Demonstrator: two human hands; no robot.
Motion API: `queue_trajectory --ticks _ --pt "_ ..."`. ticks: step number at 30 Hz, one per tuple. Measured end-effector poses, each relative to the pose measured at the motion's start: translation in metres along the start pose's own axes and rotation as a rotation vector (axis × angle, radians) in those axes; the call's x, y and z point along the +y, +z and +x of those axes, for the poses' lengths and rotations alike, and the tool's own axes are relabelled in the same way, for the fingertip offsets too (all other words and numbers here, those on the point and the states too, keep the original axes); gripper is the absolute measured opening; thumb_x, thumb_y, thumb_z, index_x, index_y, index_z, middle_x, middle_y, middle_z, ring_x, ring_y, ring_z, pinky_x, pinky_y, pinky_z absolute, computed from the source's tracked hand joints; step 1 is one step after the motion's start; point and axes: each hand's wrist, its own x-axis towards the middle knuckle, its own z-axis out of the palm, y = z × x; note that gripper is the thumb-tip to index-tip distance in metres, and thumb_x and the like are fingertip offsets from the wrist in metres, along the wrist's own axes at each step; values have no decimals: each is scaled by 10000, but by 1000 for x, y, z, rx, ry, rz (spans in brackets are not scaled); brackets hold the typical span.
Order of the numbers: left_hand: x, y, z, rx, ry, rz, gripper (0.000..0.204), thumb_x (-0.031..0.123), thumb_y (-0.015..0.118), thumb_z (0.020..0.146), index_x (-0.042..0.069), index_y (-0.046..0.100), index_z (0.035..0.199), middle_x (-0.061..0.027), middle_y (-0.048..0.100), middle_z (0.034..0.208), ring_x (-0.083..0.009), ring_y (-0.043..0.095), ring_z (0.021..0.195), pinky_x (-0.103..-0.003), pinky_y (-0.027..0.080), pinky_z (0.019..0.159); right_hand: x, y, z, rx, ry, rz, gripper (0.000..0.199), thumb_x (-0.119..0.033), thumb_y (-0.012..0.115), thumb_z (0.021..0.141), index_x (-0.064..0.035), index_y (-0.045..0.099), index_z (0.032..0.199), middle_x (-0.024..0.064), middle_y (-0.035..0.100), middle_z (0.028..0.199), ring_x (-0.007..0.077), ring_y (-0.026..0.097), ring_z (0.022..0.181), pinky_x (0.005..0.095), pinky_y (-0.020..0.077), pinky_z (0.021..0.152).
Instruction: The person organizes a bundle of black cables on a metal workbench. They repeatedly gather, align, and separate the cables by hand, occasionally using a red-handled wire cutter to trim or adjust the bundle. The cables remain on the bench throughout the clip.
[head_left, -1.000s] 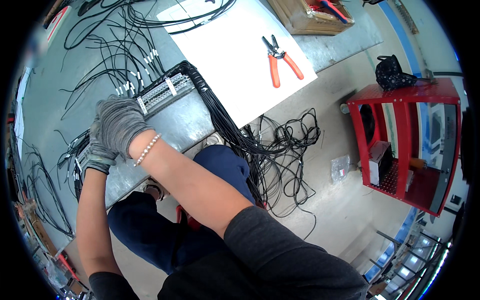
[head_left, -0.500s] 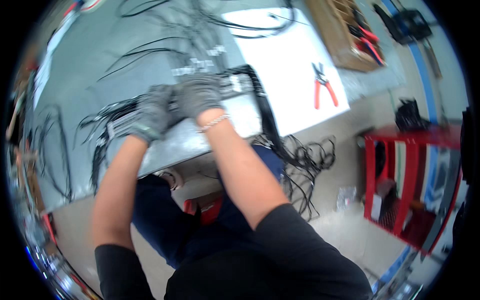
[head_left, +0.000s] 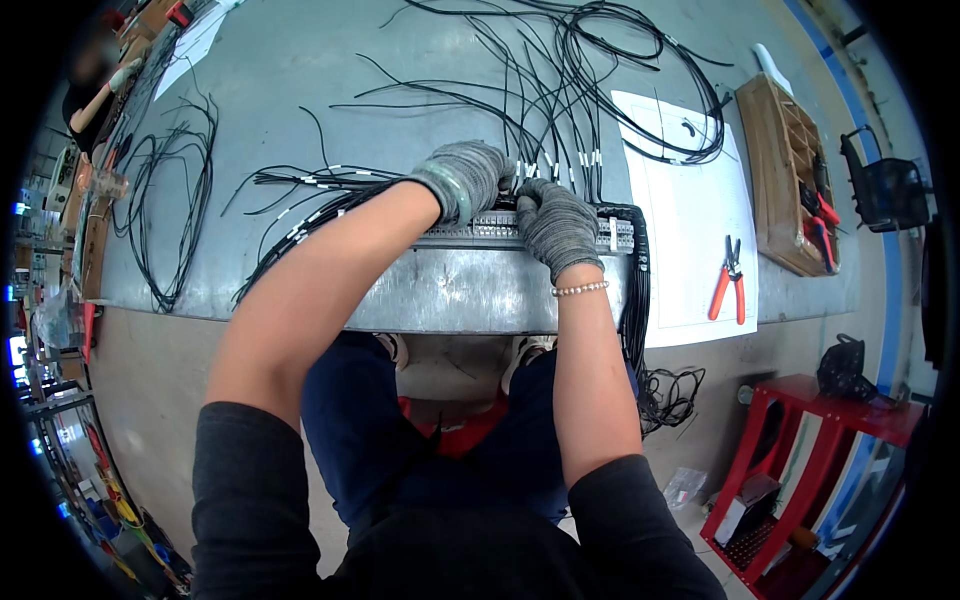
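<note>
At the table's near edge lies a long grey terminal block strip (head_left: 470, 232) with black wires joined to it. My left hand (head_left: 465, 178), in a grey knit glove, reaches over the strip, its fingers curled among the wires; their tips are hidden. Beside it, my right hand (head_left: 560, 228), gloved alike, pinches at the foot of a black wire (head_left: 545, 160) with a white sleeve. The fingertips of both hands nearly meet. More sleeved black wires (head_left: 330, 180) spread leftward from the strip, and a thick black bundle (head_left: 637, 290) bends down over the edge at its right.
Red-handled wire strippers (head_left: 729, 290) lie on a large white paper sheet (head_left: 690, 240). A wooden tool box (head_left: 775, 180) stands right of it. Coiled black wires (head_left: 140, 220) lie at the left. A red metal cart (head_left: 745, 450) stands lower right. Another person (head_left: 92, 105) is far left.
My view has turned and shifted, and the blur is gone. Both hands have moved rightward along the strip to the upright labelled wires; a gap now shows between the wrists.
</note>
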Motion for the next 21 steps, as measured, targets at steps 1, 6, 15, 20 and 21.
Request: queue_trajectory --ticks 1,6,15,20,21 --pt "1 -7 0 -13 -14 -3 257 156 645 756 66 666 995 -135 679 911 -263 639 858 -380 491 802 2 0 1 -17 9 8 204 -253 553 845 -134 669 965 135 675 899 298 639 889 433 456 860" --pt "-48 -101 -22 -242 -29 -403 232 222 707 758 66 684 927 -38 667 733 -120 630 775 -308 465 574 6 2 0 8 -34 18 191 -250 541 851 -154 668 958 119 673 917 297 637 901 439 451 866" --pt "-136 -215 -51 951 -488 231 407 301 641 800 61 619 1129 -144 657 1064 -360 589 1036 -433 466 898 2 -2 -1 12 -62 29 224 -271 541 850 -131 674 965 132 678 931 314 641 900 431 481 831" --pt "-184 -138 -55 1069 -419 559 360 239 628 835 192 594 1190 -62 656 1051 -257 629 914 -363 501 828 -7 -2 -3 17 -86 54 198 -261 565 842 -140 672 956 134 680 913 319 645 881 434 488 819" --pt "-172 -121 -57 1045 -403 430 385 233 611 846 208 560 1227 -77 623 1124 -291 596 1001 -385 468 894 -4 -2 -3 24 -73 43 194 -259 574 840 -138 671 956 135 680 912 317 645 880 431 489 819"
